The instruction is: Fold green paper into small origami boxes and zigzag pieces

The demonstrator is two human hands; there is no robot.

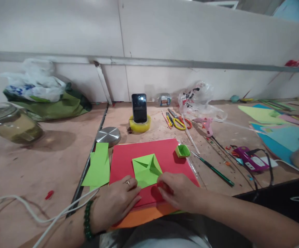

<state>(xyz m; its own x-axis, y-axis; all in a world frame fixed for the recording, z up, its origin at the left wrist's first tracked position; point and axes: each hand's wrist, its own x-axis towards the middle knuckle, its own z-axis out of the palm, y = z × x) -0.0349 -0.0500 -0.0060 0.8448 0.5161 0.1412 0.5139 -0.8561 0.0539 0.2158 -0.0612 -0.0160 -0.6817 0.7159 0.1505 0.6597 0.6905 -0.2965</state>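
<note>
Green folded paper (pixel 146 170) lies on the red sheet (pixel 128 150) in front of us, our left hand (pixel 118 201) resting with loosely extended fingers at its near left corner and our right hand (pixel 181 191) curled at its near right corner, though we cannot tell whether that one pinches it. Just beyond, we see a small green paper box (pixel 182 151) on the sheet's right side and light green strips (pixel 99 165) left of the sheet, a round metal disc (pixel 108 135) behind them. Farther out on the counter (pixel 61 148), a phone (pixel 139 107) stands upright at a yellow tape roll (pixel 140 126), with a pink glue gun (pixel 206 125) to the right.
</note>
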